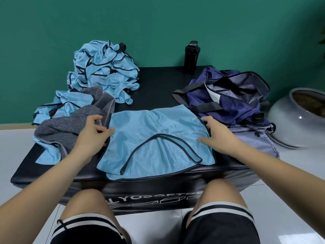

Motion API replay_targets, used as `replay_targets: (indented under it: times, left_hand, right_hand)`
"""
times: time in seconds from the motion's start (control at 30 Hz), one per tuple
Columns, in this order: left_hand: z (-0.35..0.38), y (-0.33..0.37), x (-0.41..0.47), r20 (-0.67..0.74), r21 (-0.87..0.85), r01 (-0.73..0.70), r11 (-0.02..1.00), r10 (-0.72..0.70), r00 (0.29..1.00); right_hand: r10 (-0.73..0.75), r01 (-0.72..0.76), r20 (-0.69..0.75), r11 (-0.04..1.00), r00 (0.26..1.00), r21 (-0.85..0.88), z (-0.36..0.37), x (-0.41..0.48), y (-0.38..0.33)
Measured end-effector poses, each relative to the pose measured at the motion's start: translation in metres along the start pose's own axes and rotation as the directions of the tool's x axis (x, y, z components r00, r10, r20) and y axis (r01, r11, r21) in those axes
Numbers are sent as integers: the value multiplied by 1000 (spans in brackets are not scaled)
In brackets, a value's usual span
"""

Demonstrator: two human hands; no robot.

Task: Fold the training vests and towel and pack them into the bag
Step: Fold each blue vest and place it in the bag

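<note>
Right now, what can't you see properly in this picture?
All in the head view:
- Inside the navy bag: its own crumpled fabric hides it.
- Pile of vests: too tangled to count.
- White lettering on the black mat: the knees cover both ends.
- Grey pot: cut off by the right edge.
- Right hand: fingertips tucked at the flat vest's edge, so its grip is unclear.
</note>
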State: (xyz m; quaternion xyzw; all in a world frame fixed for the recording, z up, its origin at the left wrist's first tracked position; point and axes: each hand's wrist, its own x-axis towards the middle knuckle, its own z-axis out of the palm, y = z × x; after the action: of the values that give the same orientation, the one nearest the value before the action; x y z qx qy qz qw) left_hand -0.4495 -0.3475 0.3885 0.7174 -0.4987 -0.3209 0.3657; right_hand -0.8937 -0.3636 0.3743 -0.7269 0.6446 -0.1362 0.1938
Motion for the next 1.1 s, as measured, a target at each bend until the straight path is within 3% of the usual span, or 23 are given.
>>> replay_targets:
  times: [0.07, 0.13, 0.23, 0.33, 0.47, 0.63, 0.73, 0.8, 0.9, 0.97, 1.03, 1.1]
  left_hand:
    - [-4, 1, -11, -53, 95, -68, 993, 74, 996]
    - [-7, -4, -23, -92, 248, -226, 942, 255, 963]
    - [-4, -15, -46, 82, 463, -501, 731, 528, 845]
    - [10, -20, -66, 347, 550, -603, 578, 499, 794]
    - [21, -18, -75, 443, 678, -553, 484, 332, 833]
    - [23, -8, -75, 424, 701, -487, 522, 244, 872]
    - [26, 5, -76, 368, 558, -440, 703, 265, 891]
    - [33, 13, -80, 400, 479, -391, 786, 202, 894]
    - [38, 16, -76, 444, 460, -350, 816, 131, 887]
    - [35, 17, -59, 350, 431, -356, 829, 210, 913]
    - [27, 19, -35, 212, 442, -402, 802, 341, 916]
    - [21, 22, -10, 113, 458, -465, 757, 470, 876]
  right_hand:
    - [-166, 142, -138, 975, 976, -168, 5, -6, -3]
    - [-357, 296, -207, 914, 911, -277, 8, -15, -12]
    - [-439, 400, -76, 867, 895, -297, 21, -34, -31]
    - [-340, 343, 76, 863, 937, -370, 36, -46, -40]
    - [-269, 298, 129, 877, 955, -378, 36, -51, -42]
    - [-270, 305, 146, 879, 952, -366, 36, -56, -42]
    - [-252, 268, 92, 905, 963, -331, 34, -54, -47]
    - [-288, 296, 69, 916, 955, -272, 33, -55, -54]
    - [-291, 337, 218, 916, 931, -217, 27, -58, -66]
    - [-254, 290, 205, 941, 945, -174, 22, -49, -66]
    - [-237, 239, 32, 965, 971, -109, 16, -26, -58]
    - [-187, 180, -118, 981, 975, -69, 11, 5, -44]
